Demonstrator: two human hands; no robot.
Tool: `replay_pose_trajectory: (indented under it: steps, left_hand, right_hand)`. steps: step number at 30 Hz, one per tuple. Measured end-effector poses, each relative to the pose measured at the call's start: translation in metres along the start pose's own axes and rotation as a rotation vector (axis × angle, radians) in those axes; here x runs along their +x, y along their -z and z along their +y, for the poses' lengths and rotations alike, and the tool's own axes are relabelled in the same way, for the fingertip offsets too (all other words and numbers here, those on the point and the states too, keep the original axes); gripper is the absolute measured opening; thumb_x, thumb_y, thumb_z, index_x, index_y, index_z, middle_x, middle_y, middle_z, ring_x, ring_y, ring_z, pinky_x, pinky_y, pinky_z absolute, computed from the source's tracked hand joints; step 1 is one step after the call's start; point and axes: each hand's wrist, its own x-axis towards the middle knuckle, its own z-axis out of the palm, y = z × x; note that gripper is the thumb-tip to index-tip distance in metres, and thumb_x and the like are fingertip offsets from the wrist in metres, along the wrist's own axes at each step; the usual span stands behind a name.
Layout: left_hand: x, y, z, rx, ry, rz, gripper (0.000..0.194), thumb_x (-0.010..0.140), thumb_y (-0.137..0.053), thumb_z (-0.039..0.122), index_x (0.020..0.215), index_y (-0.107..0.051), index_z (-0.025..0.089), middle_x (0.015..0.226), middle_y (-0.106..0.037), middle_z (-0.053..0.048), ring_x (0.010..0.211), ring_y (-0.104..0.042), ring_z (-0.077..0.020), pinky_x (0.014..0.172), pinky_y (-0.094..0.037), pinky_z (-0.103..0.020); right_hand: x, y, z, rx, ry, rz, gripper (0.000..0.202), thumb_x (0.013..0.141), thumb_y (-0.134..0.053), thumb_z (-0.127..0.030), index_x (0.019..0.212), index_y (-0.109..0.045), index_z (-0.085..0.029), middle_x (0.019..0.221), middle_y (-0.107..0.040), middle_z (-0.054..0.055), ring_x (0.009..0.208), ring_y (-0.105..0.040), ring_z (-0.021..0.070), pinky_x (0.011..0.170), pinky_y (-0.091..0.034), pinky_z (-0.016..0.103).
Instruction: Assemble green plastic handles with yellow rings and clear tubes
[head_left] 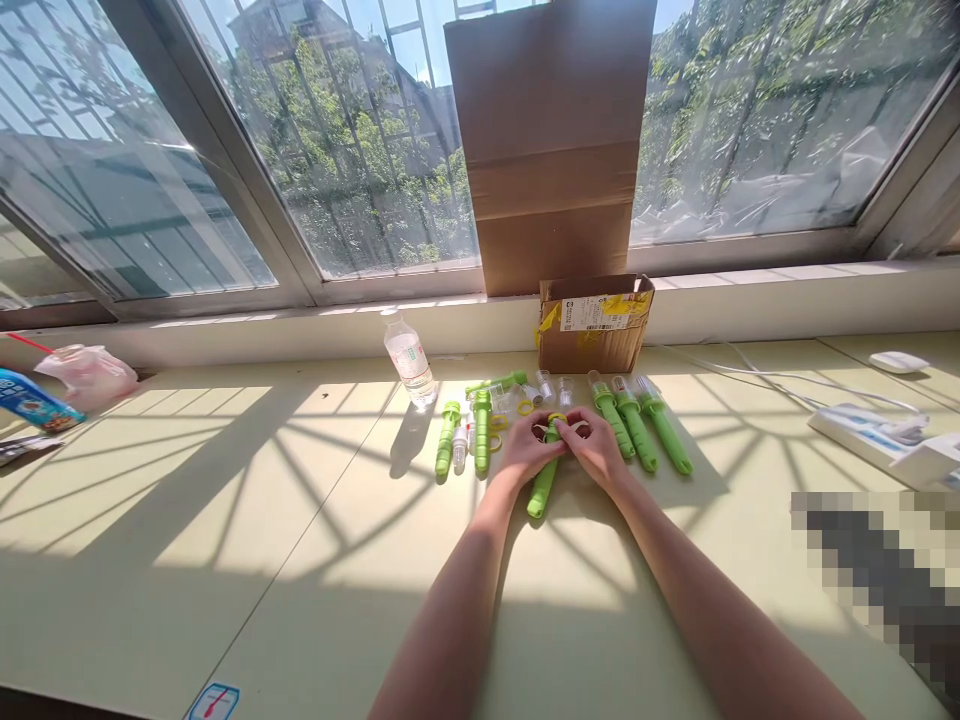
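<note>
Both hands meet at the upper end of a green plastic tube [541, 492], which lies tilted with its lower end toward me. My left hand [527, 443] grips it from the left and my right hand [595, 440] from the right, thumbs close together. A yellow ring [556, 416] shows at the tube's top between the fingers. Left of my hands are two similar green tubes, with a small clear vial [459, 455] between them. Three green tubes with clear caps, one of them a green tube [666, 435], lie to the right. Loose yellow rings [495, 441] and clear caps [565, 388] lie behind my hands.
A water bottle [411, 360] stands at the back left of the parts. Behind them is a cardboard box [592, 345], with a tall cardboard sheet [555, 150] against the window. A power strip [870, 438] with cables lies right; a blue packet [34, 400] lies far left.
</note>
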Motion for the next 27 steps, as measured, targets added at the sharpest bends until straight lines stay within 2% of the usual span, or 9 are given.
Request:
replay_pose_trajectory:
  steps: [6,10,13,15,18,20,22,27]
  left_hand:
    - [0.0,0.001,-0.001,-0.026,-0.001,-0.03,0.042,0.066,-0.075,0.025,0.106,-0.068,0.016,0.091,-0.067,-0.006,0.081,-0.06,-0.0162,0.07,-0.048,-0.026]
    - [-0.001,0.005,0.001,-0.102,0.038,-0.081,0.052,0.064,-0.078,0.026,0.113,-0.064,0.017,0.09,-0.065,-0.005,0.079,-0.06,-0.0142,0.071,-0.049,-0.027]
    - [-0.001,0.005,0.004,-0.134,0.081,-0.062,0.058,0.062,-0.08,0.026,0.116,-0.061,0.016,0.089,-0.064,-0.006,0.076,-0.06,-0.0137,0.071,-0.05,-0.028]
    - [0.0,0.002,0.006,-0.032,0.074,-0.006,0.053,0.063,-0.08,0.028,0.111,-0.063,0.016,0.089,-0.065,-0.006,0.078,-0.061,-0.0153,0.072,-0.051,-0.028]
    - [-0.002,-0.006,0.01,0.346,-0.026,0.033,0.033,0.073,-0.074,0.03,0.103,-0.066,0.02,0.094,-0.066,-0.006,0.084,-0.061,-0.0188,0.075,-0.049,-0.03]
    - [-0.005,-0.011,0.012,0.609,-0.119,0.036,0.027,0.081,-0.065,0.028,0.108,-0.064,0.022,0.104,-0.065,-0.008,0.092,-0.06,-0.0214,0.079,-0.047,-0.031]
    - [-0.008,-0.017,0.012,0.779,-0.189,0.043,0.027,0.086,-0.058,0.025,0.114,-0.061,0.023,0.108,-0.063,-0.009,0.099,-0.058,-0.0236,0.081,-0.046,-0.032]
    - [-0.013,-0.02,0.008,0.85,-0.294,0.063,0.028,0.092,-0.049,0.023,0.119,-0.058,0.02,0.107,-0.062,-0.012,0.099,-0.058,-0.0253,0.08,-0.046,-0.033]
  right_hand:
    - [0.0,0.001,0.0,0.0,-0.041,0.03,0.034,0.071,-0.066,-0.052,0.071,-0.053,-0.021,0.047,-0.048,-0.005,0.044,-0.045,0.013,0.044,-0.032,0.024]
    - [0.0,0.001,0.0,-0.002,-0.063,0.086,0.038,0.07,-0.065,-0.057,0.07,-0.051,-0.022,0.045,-0.047,-0.005,0.041,-0.042,0.0122,0.042,-0.03,0.024]
    - [0.0,0.001,0.002,-0.004,-0.079,0.151,0.04,0.071,-0.062,-0.06,0.071,-0.05,-0.022,0.051,-0.052,-0.003,0.041,-0.042,0.012,0.041,-0.031,0.025]
    - [0.002,0.002,0.004,-0.003,-0.085,0.188,0.043,0.071,-0.062,-0.063,0.072,-0.051,-0.021,0.062,-0.059,0.001,0.044,-0.045,0.0122,0.042,-0.034,0.026]
    - [0.004,0.003,0.007,0.011,-0.09,0.228,0.047,0.069,-0.061,-0.066,0.075,-0.054,-0.02,0.079,-0.064,0.006,0.049,-0.052,0.0136,0.044,-0.038,0.027]
    - [0.005,0.003,0.008,0.029,-0.093,0.238,0.05,0.069,-0.06,-0.068,0.078,-0.056,-0.019,0.083,-0.066,0.008,0.05,-0.054,0.0141,0.044,-0.04,0.027]
    - [0.005,0.003,0.008,0.048,-0.094,0.237,0.052,0.069,-0.06,-0.069,0.081,-0.057,-0.018,0.085,-0.066,0.009,0.047,-0.054,0.0135,0.043,-0.04,0.028]
    - [0.004,0.004,0.004,0.079,-0.078,0.226,0.055,0.069,-0.058,-0.071,0.083,-0.057,-0.018,0.085,-0.066,0.009,0.046,-0.053,0.0131,0.042,-0.042,0.028]
